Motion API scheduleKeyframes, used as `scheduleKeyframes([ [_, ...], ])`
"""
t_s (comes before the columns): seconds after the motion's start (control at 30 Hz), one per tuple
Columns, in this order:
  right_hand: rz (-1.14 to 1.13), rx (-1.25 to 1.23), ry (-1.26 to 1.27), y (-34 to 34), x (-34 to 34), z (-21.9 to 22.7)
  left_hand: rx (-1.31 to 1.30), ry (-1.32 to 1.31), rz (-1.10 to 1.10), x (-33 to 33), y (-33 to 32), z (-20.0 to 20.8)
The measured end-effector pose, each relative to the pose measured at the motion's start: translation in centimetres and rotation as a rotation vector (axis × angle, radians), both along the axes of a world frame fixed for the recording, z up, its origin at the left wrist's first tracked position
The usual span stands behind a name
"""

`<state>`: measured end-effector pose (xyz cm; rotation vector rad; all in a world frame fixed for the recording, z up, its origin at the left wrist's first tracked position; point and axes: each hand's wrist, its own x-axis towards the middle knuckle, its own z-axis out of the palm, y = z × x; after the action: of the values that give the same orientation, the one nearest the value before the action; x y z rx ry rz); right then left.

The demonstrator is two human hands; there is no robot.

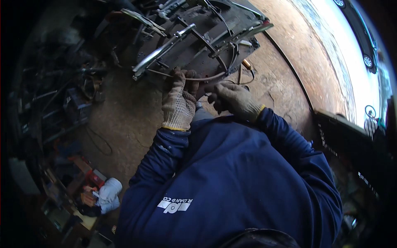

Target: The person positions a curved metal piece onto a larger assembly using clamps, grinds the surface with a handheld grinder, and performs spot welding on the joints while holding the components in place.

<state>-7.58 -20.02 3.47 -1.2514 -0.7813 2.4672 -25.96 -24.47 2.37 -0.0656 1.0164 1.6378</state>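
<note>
My hands wear knitted work gloves with yellow cuffs and darkened fingers. My left hand (179,101) is closed around a thin curved metal rod (211,77) at the near edge of a dark metal work table (198,61). Just to its right, my right hand (239,100) is curled closed, its fingers toward the left one. What it holds, if anything, is hidden in the dark there. A shiny clamp (159,53) lies slanted over the rod's left end. Bent metal bars (202,39) form a frame on top of the table.
Another plier-like clamp (142,20) sits at the far left of the table. A tool with a brass-coloured end (247,64) and a cable are at its right. Dark metal scrap and a box (76,105) stand left; a white bundle (109,191) lies lower left. A car (359,35) is outside.
</note>
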Motion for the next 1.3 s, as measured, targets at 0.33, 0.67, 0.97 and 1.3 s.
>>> scheduleKeyframes([
  [0.33, -0.541, -0.216, 0.361, -1.0, -3.9, -2.6, -0.060, 0.100, -0.319, -1.8, -0.2, 1.0],
  [0.67, -0.612, -0.069, 0.280, -1.8, -5.2, -4.0, 0.003, 0.035, -0.294, -3.1, 0.8, -1.9],
  [0.97, -0.604, -0.039, 0.287, -2.0, -5.1, -4.4, 0.057, -0.038, -0.341, -2.6, 1.4, -0.7],
  [1.3, -0.665, -0.097, 0.290, -1.6, -5.8, -3.5, 0.069, 0.434, -0.435, -3.7, 1.1, -2.9],
])
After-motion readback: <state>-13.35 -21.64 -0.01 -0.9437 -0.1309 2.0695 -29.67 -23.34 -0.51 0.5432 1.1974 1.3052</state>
